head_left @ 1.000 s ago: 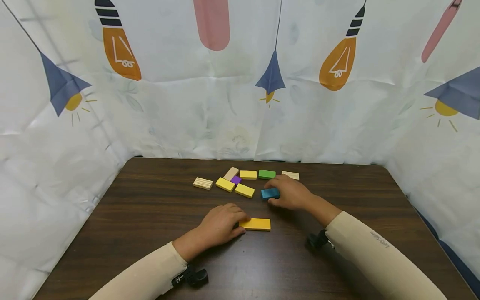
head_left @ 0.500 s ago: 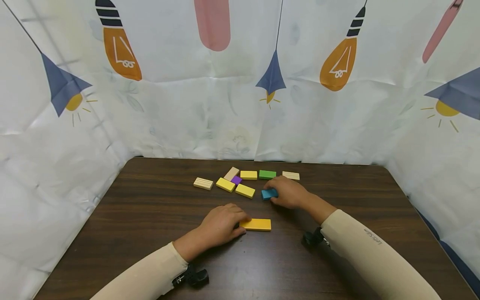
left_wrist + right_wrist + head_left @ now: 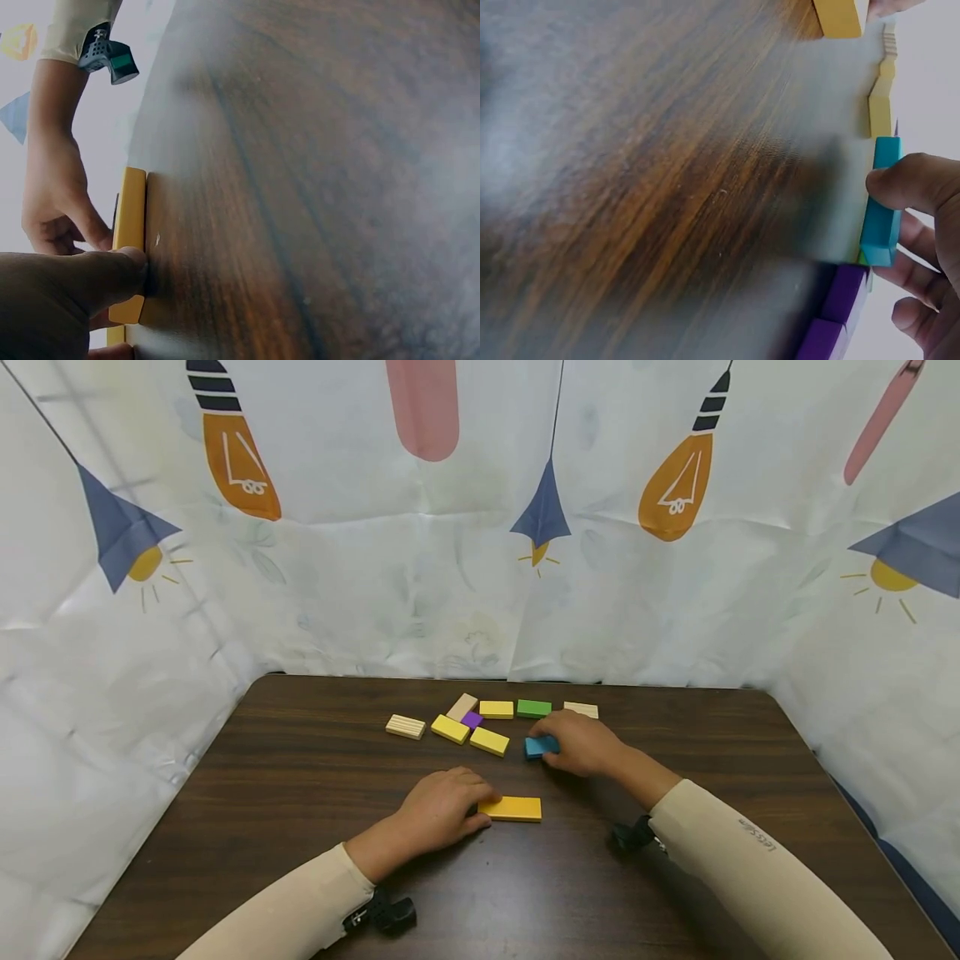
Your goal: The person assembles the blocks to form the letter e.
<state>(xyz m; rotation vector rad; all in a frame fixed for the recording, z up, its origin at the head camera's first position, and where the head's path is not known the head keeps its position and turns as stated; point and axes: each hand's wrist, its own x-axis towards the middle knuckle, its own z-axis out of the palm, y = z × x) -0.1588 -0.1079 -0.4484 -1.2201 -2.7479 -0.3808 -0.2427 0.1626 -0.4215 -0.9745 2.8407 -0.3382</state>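
Observation:
My left hand [image 3: 446, 810] grips the left end of a long yellow block [image 3: 517, 809] lying flat on the dark wood table. In the left wrist view the thumb [image 3: 112, 274] presses the near side of that yellow block [image 3: 132, 206]. Farther back and to the right, my right hand [image 3: 581, 745] pinches a blue block [image 3: 540, 747]. The right wrist view shows its thumb [image 3: 904, 184] on the near face of the blue block [image 3: 885, 217], with fingers behind. Part of the blue block's right end is hidden by the hand in the head view.
Behind the hands lie several yellow blocks [image 3: 489, 742], a purple one [image 3: 472, 720], a green one [image 3: 534, 709] and plain wood ones [image 3: 406, 727]. Purple blocks [image 3: 845, 292] beside the right hand show in the right wrist view. A printed white curtain [image 3: 465, 593] surrounds the table [image 3: 262, 827].
The right hand and its forearm shift slightly left, then back right; the blue block moves very little. The left hand and the long yellow block stay where they were.

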